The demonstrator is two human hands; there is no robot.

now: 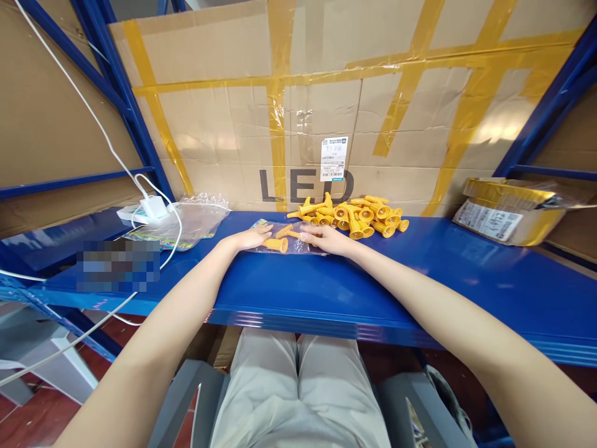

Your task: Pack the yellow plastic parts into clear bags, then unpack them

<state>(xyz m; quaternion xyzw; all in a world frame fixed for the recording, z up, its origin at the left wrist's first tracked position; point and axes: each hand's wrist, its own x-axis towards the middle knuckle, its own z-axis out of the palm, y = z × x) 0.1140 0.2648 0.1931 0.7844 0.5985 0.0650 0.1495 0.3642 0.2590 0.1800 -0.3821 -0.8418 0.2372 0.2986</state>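
On the blue metal shelf (289, 286), a clear plastic bag (298, 246) with yellow trumpet-shaped pieces (276, 245) inside lies flat, long axis left to right, nearest piece's flared mouth pointing right. Left hand (252, 238) and right hand (332, 241) sit on opposite ends, fingers loosely stretched, can't tell if either's pinching the film.

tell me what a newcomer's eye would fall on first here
Probably the heap of yellow cones on the blue shelf, right of centre. Just left and nearer, the left hand and right hand touch a clear bag with more yellow pieces inside. Behind stands a big cardboard sheet marked LED.
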